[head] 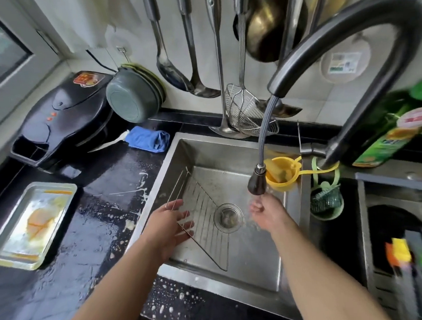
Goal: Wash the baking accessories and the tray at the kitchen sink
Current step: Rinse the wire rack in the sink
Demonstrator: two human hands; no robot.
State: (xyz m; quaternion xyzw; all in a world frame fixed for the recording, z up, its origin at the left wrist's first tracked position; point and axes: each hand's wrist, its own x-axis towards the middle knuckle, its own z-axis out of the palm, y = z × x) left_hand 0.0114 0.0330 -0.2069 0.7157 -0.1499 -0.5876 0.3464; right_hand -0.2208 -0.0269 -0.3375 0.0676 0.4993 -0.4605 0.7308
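A wire baking rack (206, 224) leans tilted in the steel sink (255, 261), one edge against the left wall. My left hand (170, 224) hovers over the rack's left side, fingers spread and straight, holding nothing. My right hand (266, 211) is cupped loosely under the pull-out spray head (257, 181) of the black faucet (346, 40), where water runs onto the fingers. A metal baking tray (3, 249) smeared with orange residue lies on the black counter at the far left.
The wet counter (105, 228) has foam spots. A black electric griddle (64, 119) and blue cloth (148, 139) sit behind it. A yellow sponge holder (282, 175), green scrubber basket (326, 202) and detergent bottle (386, 134) are right of the sink. Ladles hang above.
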